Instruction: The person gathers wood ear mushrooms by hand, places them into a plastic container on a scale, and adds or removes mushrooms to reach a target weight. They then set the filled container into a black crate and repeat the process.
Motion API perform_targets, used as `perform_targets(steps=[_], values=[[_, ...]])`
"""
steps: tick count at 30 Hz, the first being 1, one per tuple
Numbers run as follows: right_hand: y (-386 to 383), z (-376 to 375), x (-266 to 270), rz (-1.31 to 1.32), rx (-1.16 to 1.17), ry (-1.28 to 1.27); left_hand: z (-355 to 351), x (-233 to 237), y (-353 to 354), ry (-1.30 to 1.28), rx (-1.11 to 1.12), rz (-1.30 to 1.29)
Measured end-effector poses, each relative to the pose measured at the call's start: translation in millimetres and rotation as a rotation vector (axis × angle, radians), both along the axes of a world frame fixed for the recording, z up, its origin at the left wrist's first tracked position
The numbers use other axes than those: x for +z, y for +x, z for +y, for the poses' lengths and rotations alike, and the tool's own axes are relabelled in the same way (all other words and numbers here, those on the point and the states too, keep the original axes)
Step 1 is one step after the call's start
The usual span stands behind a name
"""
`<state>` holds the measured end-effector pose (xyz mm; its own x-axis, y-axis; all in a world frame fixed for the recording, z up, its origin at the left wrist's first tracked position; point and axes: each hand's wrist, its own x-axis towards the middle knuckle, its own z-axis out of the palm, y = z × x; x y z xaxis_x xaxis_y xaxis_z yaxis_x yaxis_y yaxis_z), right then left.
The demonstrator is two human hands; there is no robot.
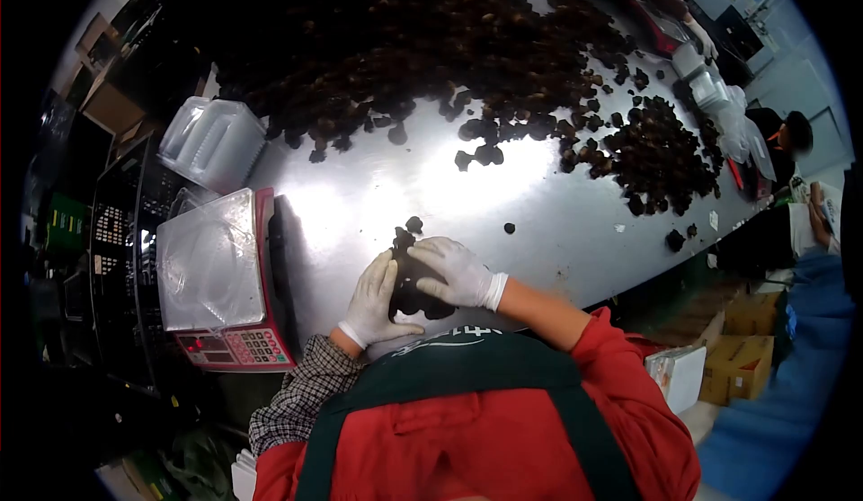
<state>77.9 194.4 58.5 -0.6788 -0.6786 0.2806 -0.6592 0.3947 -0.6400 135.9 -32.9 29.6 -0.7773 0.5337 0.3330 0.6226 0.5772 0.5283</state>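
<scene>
Between my two gloved hands lies a small heap of dark, lumpy mushroom-like pieces [419,290] on the metal table [333,218]. My left hand [370,301] rests along the heap's left side, fingers stretched forward and thumb apart. From the right, my right hand [454,272] reaches over the heap, its fingers extended and touching the pieces. Both hands wear white gloves. One loose dark piece [413,224] sits just beyond my fingertips. Another small one [510,228] lies to the right.
A red digital scale [243,346] with a plastic-covered plate stands left, near clear plastic trays [214,146]. A large spread of dark pieces [431,47] covers the far side, with a smaller heap [665,155] to its right. A co-worker's gloved hand [701,41] shows far right.
</scene>
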Motion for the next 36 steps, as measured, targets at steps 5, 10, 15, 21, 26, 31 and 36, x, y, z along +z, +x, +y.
perform_targets(steps=[5, 10, 15, 21, 26, 31, 36], values=[[-1.6, 36.7, 15.2, 0.019, -0.271, -0.063, -4.4, 5.9, -1.2, -0.066, 0.087, 0.008], [-15.3, 95.2, -4.8, 0.139, -0.590, 0.157, -15.7, 7.2, -7.5, -0.085, 0.081, -0.017], [-7.0, 104.7, -27.3, 0.128, -0.512, 0.242, -12.9, 8.7, -13.3, -0.086, 0.049, -0.051], [-18.6, 75.8, -8.3, 0.118, -0.471, 0.064, -11.8, 8.7, -29.0, -0.140, -0.003, -0.109], [-53.5, 43.1, -13.7, 0.002, -0.269, 0.170, -4.9, 28.0, -46.6, -0.325, -0.083, -0.156], [-70.1, 17.2, -15.5, -0.032, -0.070, 0.229, -4.0, 31.2, -46.1, -0.339, -0.090, -0.183], [-62.3, 8.2, -5.3, 0.026, 0.048, 0.455, 4.7, 31.4, -42.2, -0.262, -0.142, -0.171]])
